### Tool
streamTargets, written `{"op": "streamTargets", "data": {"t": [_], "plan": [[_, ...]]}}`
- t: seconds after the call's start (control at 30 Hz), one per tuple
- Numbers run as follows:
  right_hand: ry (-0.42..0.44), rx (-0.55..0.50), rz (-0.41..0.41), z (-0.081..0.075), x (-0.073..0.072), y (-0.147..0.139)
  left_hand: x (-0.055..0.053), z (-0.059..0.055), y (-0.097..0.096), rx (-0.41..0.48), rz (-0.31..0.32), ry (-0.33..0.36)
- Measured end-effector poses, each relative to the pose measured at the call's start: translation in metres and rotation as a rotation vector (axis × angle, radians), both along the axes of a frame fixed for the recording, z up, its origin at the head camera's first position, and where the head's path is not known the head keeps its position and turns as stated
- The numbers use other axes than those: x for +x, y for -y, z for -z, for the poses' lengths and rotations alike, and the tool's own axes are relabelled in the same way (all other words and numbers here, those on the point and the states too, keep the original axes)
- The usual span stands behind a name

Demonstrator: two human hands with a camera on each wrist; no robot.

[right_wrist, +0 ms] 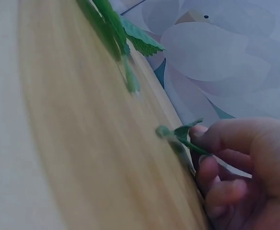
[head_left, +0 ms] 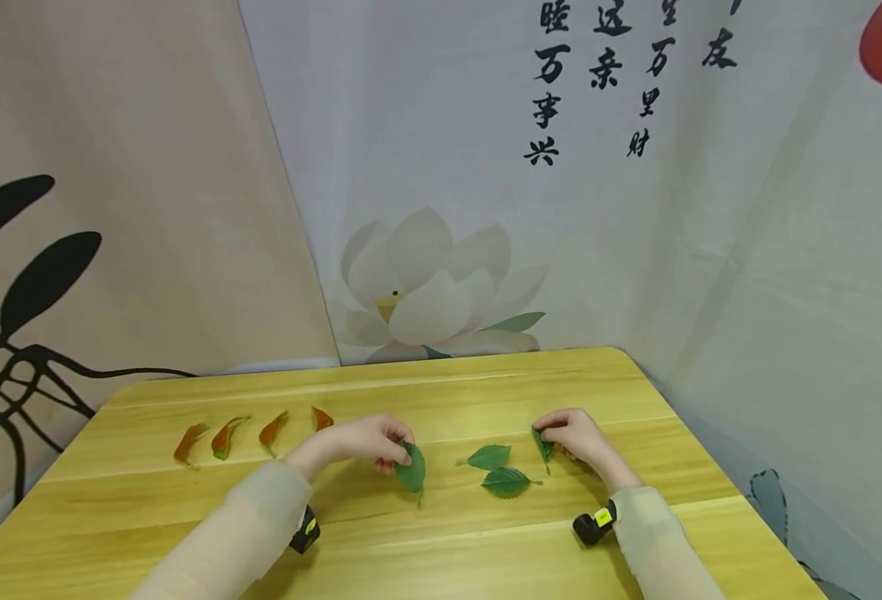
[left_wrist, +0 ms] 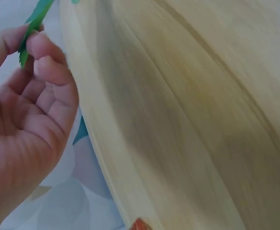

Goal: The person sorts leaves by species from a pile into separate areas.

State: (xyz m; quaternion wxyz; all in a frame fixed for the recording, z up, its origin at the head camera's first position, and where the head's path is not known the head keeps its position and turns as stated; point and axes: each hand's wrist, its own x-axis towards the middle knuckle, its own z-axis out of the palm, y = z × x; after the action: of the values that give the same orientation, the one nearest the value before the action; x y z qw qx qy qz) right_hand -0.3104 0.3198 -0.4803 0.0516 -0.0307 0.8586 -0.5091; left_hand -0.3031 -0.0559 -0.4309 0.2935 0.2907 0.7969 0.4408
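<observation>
My left hand point(head_left: 369, 439) pinches a green leaf point(head_left: 411, 469) between thumb and fingers, and its stem points down toward the table. In the left wrist view that leaf point(left_wrist: 34, 26) shows edge-on at the fingertips. On the right, my right hand point(head_left: 578, 437) pinches another green leaf point(head_left: 542, 446) by its upper end. The right wrist view shows this leaf point(right_wrist: 190, 136) folded between thumb and finger, stem toward the table. Between the hands lie two more green leaves, an upper one point(head_left: 489, 457) and a lower one point(head_left: 507, 482), with stems pointing opposite ways.
Several reddish-orange leaves point(head_left: 228, 437) lie in a row on the left of the wooden table point(head_left: 441, 550), the rightmost one point(head_left: 322, 418) just behind my left wrist. A cloth backdrop point(head_left: 441, 167) with a printed lotus and dark writing hangs behind the table's far edge.
</observation>
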Motion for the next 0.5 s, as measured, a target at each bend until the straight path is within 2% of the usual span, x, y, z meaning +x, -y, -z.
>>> {"op": "streamTargets", "data": {"t": [0.17,0.4,0.5], "plan": [[0.0,0.009,0.006,0.0007,-0.0002,-0.0002,0.0017,0.0046,0.0065,-0.118,0.036,-0.044],[-0.006,0.04,-0.004,0.0009,0.0001,0.0008,0.0026,0.0073,0.011,-0.225,0.031,-0.13],[-0.007,0.04,-0.007,0.0008,0.0004,0.0007,0.0032,0.006,0.0093,-0.25,0.022,-0.191]]}}
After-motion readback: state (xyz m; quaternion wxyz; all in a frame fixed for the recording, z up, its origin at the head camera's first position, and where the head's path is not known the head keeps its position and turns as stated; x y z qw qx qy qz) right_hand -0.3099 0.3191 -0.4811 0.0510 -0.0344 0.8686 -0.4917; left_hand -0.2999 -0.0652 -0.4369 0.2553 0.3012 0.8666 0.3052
